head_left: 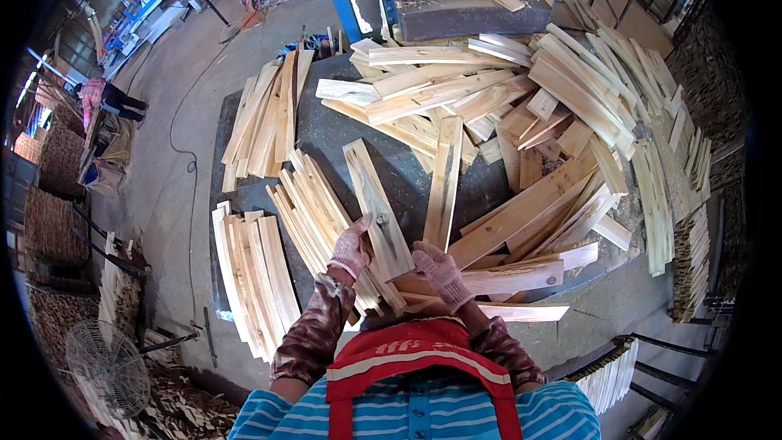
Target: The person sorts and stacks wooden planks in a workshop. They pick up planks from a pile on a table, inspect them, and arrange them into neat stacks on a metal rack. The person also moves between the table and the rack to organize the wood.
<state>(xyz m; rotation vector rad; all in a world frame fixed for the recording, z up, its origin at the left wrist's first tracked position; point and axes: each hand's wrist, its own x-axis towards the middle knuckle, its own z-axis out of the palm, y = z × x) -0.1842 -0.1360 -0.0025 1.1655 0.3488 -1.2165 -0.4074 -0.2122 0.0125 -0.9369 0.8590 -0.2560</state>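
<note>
My left hand (pixel 352 251), in a pinkish-white knit glove, is closed on the left edge of a wooden board (pixel 377 204) with grey streaks and a dark knot. The board slants away from me above the dark table. My right hand (pixel 441 275), gloved alike, is closed at the near end of a second board (pixel 444 183), close beside the first board's near right corner. Its fingertips are partly hidden, so how far they touch each board is unclear. Left of my left hand lies a row of narrow boards (pixel 314 204).
More boards lie at the left (pixel 257 277) and far left (pixel 269 118). A large jumbled pile (pixel 489 98) covers the table's far and right parts. Beyond stands a machine (pixel 472 20) with a roller. A caged fan (pixel 107 368) is at lower left; another person (pixel 102 98) bends at far left.
</note>
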